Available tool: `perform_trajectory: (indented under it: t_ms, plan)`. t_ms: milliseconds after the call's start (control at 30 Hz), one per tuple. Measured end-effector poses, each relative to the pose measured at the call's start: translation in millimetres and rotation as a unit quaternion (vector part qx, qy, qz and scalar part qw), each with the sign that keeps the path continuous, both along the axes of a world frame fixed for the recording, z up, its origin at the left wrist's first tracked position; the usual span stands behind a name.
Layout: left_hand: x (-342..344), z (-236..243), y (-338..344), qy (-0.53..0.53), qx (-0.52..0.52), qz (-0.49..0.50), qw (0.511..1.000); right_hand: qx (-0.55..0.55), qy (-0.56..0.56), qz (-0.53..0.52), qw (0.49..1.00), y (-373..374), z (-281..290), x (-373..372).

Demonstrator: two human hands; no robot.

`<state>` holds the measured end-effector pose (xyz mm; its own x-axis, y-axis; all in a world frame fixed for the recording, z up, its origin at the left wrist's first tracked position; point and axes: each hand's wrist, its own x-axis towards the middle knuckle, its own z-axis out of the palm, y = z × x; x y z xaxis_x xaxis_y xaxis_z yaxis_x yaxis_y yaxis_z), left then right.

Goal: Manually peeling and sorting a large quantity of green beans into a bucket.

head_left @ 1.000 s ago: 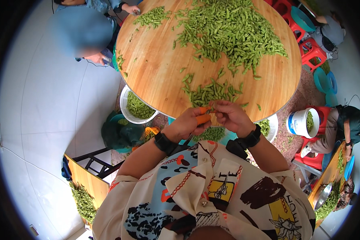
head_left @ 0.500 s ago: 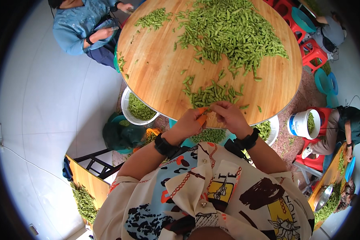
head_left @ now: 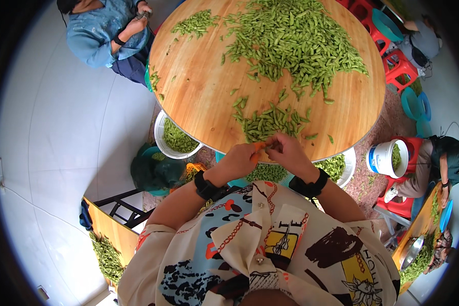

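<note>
Both hands meet at the near edge of a round wooden table (head_left: 199,97). My left hand (head_left: 238,159) is closed, with something small and orange (head_left: 259,146) at its fingertips; its kind is unclear. My right hand (head_left: 289,154) is pinched against it, and whatever lies between those fingers is too small and hidden to name. Just beyond the fingers spreads a small heap of green bean pods (head_left: 273,122). A much larger pile of pods (head_left: 296,41) covers the far part of the tabletop. Under my hands, a teal basin (head_left: 236,182) holds shelled green beans (head_left: 266,173).
White baskets of pods stand below the table, one at left (head_left: 159,131) and one at right (head_left: 350,166). A white bucket (head_left: 380,159) is on the right near red stools (head_left: 400,71). A co-worker in blue (head_left: 94,38) is at far left; other people are at right.
My fingertips have come closer together and both hands have shifted slightly. The co-worker at far left has brought their hands together, away from the table.
</note>
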<state>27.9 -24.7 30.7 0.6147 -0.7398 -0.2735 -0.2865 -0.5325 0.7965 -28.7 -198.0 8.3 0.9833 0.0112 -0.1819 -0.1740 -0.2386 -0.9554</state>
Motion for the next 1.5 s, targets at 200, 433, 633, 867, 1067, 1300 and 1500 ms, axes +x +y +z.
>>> perform_trajectory:
  t_ms: [200,433,633,867,1067,1300,1500]
  plan:
    - [8.7,8.9,-0.4,0.122,-0.007,-0.018,0.992,0.227,0.167,-0.031,0.959,-14.8,4.9,1.3]
    - [11.3,2.3,-4.2,0.123,-0.063,0.052,0.989,0.260,0.166,-0.068,0.949,-10.1,4.7,5.3]
    - [12.8,12.0,-6.7,0.253,-0.095,0.087,0.959,0.335,0.185,-0.051,0.922,-9.1,9.7,5.7]
    - [9.0,7.5,-2.4,0.330,-0.131,0.052,0.934,0.453,0.261,-0.020,0.852,-17.7,7.4,2.9]
    - [7.5,8.8,-5.1,0.350,-0.148,0.059,0.923,0.430,0.250,-0.046,0.866,-14.5,12.3,0.5]
    - [6.1,0.9,-12.0,0.240,-0.084,0.068,0.965,0.275,0.168,-0.061,0.945,-9.3,18.6,-6.9]
    - [3.1,-27.2,-15.3,0.173,-0.008,-0.025,0.985,0.116,0.104,-0.033,0.987,-11.3,-3.3,-28.0]
